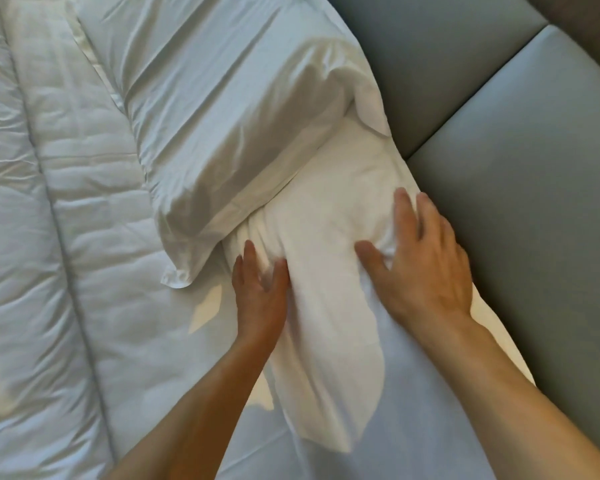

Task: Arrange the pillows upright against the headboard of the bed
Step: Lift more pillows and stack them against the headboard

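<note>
while both our hands press on the near pillow (329, 258) in the lower middle of the frame, we judge the step in hand to be gripping it so it can be raised. our left hand (260, 292) lies along the pillow's left edge, fingers spread and dug a little into the bunched fabric, not closed round anything we can see. our right hand (420, 268) lies flat on the pillow's right side, just beside the grey headboard (520, 209), fingers splayed wide, the thumb pinching up a small fold of cloth. the pillow itself lies flat on the sheet (194, 341), running from the frame's lower middle up toward the centre, its far end tucked under a second pillow (229, 109). that second pillow fills the upper middle of the frame, also lying down and slanted, one corner touching the headboard. the quilted duvet (32, 237) covers the left side of the frame. neither pillow stands upright yet, so we think the task is at an early stage. the next move calls for a firmer hold on both long edges, drawing the near pillow free from under the other, then tipping it up so its back rests on the headboard panel.
</note>
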